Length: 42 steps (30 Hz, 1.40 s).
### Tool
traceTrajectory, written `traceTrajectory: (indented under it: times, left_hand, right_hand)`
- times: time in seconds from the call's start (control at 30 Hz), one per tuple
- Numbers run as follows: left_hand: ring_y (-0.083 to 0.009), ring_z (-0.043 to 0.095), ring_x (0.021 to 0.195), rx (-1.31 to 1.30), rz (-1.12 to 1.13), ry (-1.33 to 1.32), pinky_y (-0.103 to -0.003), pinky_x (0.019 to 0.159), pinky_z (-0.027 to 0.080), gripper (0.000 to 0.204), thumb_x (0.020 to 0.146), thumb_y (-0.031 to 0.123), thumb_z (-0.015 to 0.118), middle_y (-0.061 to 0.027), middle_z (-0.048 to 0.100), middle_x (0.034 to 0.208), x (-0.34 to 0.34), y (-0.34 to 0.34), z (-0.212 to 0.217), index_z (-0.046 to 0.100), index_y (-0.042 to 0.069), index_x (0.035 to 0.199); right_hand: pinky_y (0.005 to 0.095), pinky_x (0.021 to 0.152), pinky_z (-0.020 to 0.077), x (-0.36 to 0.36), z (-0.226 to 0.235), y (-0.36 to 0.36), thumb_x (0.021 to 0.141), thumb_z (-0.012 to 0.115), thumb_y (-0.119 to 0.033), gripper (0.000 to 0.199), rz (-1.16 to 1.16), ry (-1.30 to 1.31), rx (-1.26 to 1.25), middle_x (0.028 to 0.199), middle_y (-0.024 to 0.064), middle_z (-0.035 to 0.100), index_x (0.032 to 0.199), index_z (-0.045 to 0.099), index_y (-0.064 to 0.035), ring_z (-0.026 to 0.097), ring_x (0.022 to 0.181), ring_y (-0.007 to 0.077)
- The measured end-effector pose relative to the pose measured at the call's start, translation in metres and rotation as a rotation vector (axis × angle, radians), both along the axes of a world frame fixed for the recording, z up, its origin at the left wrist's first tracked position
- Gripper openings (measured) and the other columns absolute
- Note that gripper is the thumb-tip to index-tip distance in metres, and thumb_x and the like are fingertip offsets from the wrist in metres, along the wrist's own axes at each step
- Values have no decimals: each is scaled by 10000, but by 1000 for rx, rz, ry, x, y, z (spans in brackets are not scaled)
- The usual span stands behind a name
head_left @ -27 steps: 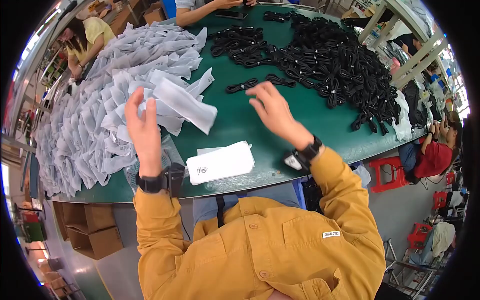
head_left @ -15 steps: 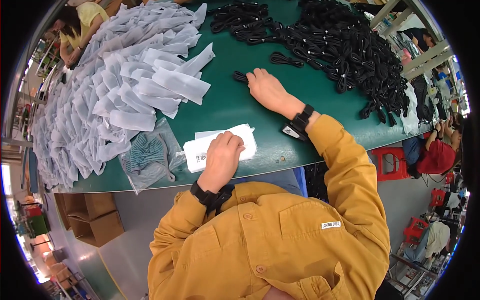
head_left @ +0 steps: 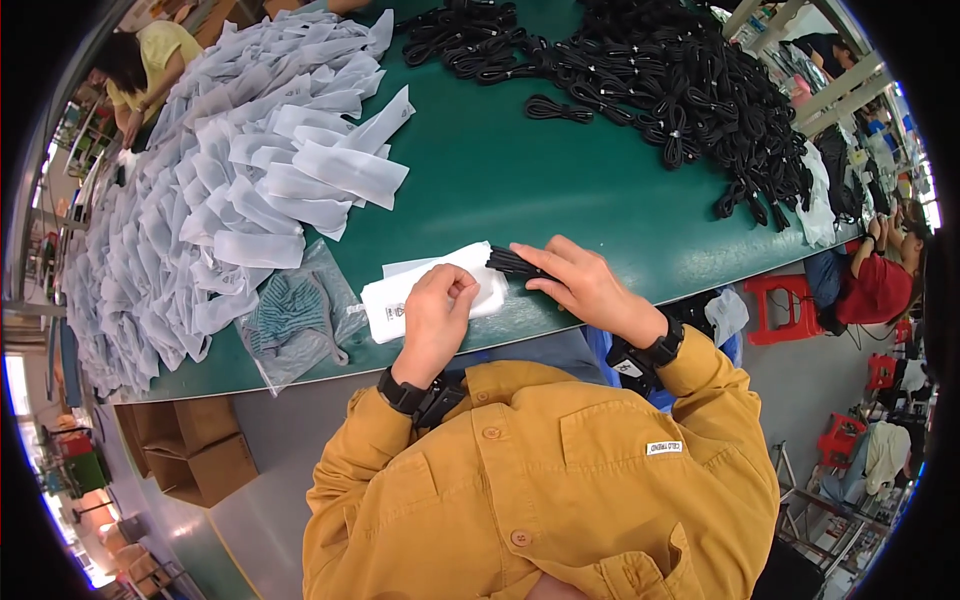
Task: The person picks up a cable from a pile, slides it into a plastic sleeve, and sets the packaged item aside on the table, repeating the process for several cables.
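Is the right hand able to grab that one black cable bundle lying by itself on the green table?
Probably yes, but not right away. The right hand is busy holding a black cable at the white bag. The lone cable bundle lies farther up the green table, with bare tabletop between.

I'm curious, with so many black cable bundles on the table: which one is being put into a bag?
The black cable bundle under the right hand, its end inside the white bag that the left hand pins; the others lie bare farther up the green table.

Bare green table between heaps
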<state>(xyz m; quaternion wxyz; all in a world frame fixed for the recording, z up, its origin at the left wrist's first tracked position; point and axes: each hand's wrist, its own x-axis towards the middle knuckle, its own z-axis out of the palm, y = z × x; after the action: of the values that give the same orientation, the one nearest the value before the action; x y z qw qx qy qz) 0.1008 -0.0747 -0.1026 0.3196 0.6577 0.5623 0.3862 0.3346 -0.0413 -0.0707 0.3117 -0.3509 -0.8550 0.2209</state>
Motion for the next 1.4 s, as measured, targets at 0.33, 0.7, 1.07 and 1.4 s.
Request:
traceTrajectory:
  times: [0.33,0.7,1.07,1.4]
  left_hand:
    - [-277,602,720,245,-61,333,-364,666,479,80,838,21,676,-113,614,813,2,-1,-2,619,2,890]
    - [-280,574,747,33,83,-80,-371,715,482,82,843,-3,651,-108,591,822,3,-3,13,595,-4,903]
    - [-268,556,912,443,-56,164,-350,814,452,77,832,-3,643,-116,594,1026,3,14,42,588,14,884]
    - [-144,607,984,-260,-116,-650,-321,851,483,165,991,167,579,-59,630,1146,-33,55,54,632,26,1057]
  right_hand:
    - [372,563,469,0,-4,-10,824,741,-151,419,-107,-123,105,782,78,497,1232,651,-131,572,663,266]
    - [349,564,456,-4,-12,-5,861,723,-214,336,46,-9,64,805,77,557,1180,666,-126,543,615,228]
    - [294,717,502,-28,-9,3,896,674,-80,232,39,313,-258,1007,117,589,1117,629,-27,594,836,152]
    - [297,744,504,-39,35,25,852,682,-20,259,66,505,-21,1062,104,545,1103,621,-41,587,877,177]
